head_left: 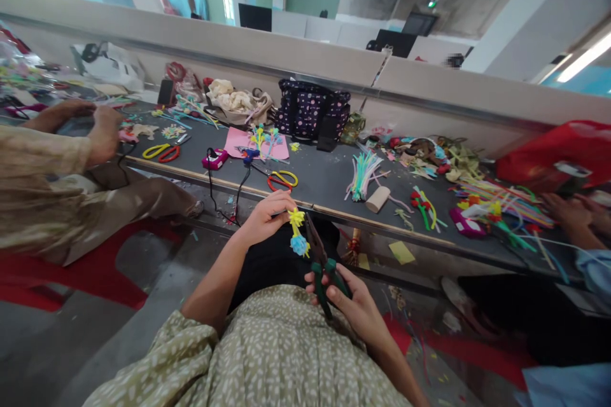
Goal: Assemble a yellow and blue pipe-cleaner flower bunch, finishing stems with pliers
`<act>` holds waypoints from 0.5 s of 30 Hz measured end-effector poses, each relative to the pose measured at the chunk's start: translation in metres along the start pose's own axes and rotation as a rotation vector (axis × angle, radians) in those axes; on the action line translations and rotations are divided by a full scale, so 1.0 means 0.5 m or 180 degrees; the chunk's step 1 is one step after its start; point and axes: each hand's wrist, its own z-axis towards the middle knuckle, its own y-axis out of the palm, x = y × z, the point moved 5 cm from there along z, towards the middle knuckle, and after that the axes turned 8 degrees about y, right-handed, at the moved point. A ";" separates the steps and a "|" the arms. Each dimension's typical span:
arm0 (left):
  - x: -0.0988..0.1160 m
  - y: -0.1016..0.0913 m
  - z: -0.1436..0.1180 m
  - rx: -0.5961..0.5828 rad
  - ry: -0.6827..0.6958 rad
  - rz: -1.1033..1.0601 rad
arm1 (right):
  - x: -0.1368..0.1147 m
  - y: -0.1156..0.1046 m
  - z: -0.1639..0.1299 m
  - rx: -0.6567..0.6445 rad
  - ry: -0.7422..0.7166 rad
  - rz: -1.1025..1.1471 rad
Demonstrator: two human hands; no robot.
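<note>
My left hand [267,219] pinches a pipe-cleaner flower sprig [299,244], blooms [296,219] looking formed, and my right hand [352,299] grips green-handled pliers [323,257] just beside my left, not biting yet.

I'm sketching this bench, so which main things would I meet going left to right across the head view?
Scissors nearest the left co-worker, magenta box, wearer's left hand, yellow-and-blue flower piece, pliers, pale cylinder, second magenta box, red bag.
</note>
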 end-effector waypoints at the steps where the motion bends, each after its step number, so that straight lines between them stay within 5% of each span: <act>1: -0.001 0.000 0.000 0.0031 0.0008 -0.0006 | -0.002 0.001 -0.001 -0.0045 -0.0013 0.0079; 15: -0.024 -0.005 -0.012 0.0670 -0.0049 0.0106 | 0.000 0.012 -0.006 -0.0522 0.0224 0.1202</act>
